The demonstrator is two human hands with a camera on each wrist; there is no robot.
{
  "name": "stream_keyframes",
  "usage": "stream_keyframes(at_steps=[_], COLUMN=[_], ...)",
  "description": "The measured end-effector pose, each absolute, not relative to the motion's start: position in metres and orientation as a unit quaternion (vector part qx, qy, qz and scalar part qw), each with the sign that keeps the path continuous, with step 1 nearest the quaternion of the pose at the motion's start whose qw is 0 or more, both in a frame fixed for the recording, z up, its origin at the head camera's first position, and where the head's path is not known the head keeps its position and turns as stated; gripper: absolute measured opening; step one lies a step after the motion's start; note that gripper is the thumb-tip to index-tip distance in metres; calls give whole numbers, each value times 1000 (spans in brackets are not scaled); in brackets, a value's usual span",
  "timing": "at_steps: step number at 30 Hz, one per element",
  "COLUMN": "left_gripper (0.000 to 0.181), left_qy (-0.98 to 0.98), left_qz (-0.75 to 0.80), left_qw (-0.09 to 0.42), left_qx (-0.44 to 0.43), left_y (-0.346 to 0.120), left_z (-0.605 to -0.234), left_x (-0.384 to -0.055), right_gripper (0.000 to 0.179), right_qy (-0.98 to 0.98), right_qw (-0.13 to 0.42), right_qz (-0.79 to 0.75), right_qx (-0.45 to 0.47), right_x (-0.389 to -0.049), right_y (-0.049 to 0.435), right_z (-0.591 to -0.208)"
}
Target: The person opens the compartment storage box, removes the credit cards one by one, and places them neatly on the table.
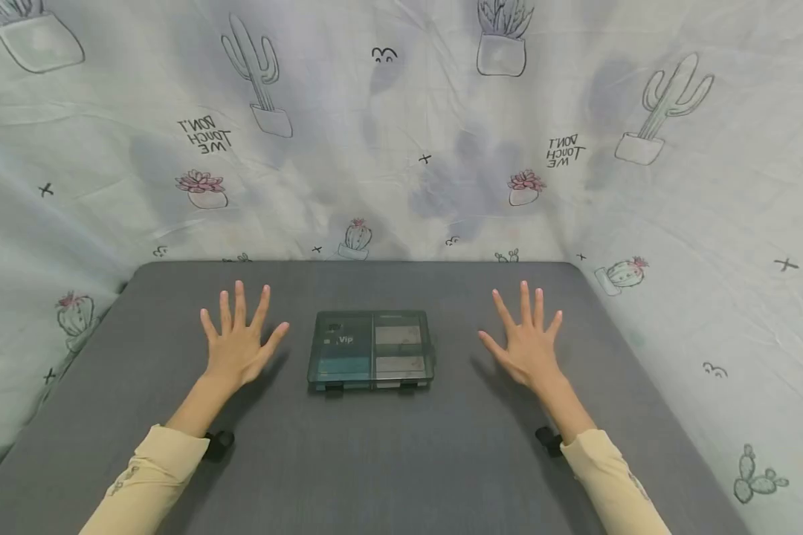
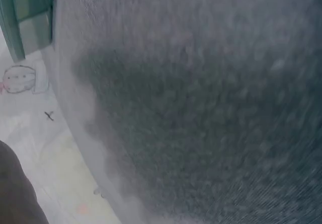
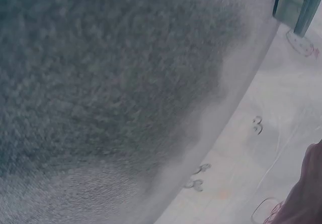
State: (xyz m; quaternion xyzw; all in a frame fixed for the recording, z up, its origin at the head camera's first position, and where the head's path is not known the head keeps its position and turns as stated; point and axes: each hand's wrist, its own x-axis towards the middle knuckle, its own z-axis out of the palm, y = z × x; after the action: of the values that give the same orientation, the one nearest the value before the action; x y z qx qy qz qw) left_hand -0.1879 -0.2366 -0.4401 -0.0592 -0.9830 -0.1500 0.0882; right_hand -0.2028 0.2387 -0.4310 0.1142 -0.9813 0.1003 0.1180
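A translucent dark-green plastic case (image 1: 372, 349) lies flat on the grey table, its lid down and two latches toward me. Through the lid I see a blue card-like piece marked "Vip" on the left and pale pieces on the right. To the left of the case, my left hand (image 1: 236, 353) is held with fingers spread, touching nothing. My right hand (image 1: 530, 348) is spread the same way to the right of it, also holding nothing. An edge of the case shows in each wrist view, at a top corner.
The grey table (image 1: 368, 468) fills the lower middle. A white cloth with cactus prints (image 1: 388, 134) hangs behind it and along both sides. Dark wrist cameras (image 1: 218, 445) are worn at both cuffs of the pale yellow sleeves.
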Motion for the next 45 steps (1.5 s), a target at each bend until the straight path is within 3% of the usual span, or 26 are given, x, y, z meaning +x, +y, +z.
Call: stream_keyframes(at_steps=[13,28,36,45], left_gripper=[73,74,72,79], left_qy=[-972,-920,-922,-915], left_qz=[-176,-284,-267,-283], left_qw=[32,-34,-39,-4], left_qx=[-152,-267,-278,-287], left_y=[-208,-204,-209,-208], left_z=[-445,-447,-446,-452], left_x=[-155,-155,-159,-167], right_gripper=[74,59,50,37], right_qy=[-967,-916,-871,-861], right_qw=[132,139,129,69], right_qz=[61,116,131,285], right_qx=[210,359,456,415], right_x=[-178,-166,-166,-166], right_y=[213,182,170,166], right_z=[-439,-448,-455,-461])
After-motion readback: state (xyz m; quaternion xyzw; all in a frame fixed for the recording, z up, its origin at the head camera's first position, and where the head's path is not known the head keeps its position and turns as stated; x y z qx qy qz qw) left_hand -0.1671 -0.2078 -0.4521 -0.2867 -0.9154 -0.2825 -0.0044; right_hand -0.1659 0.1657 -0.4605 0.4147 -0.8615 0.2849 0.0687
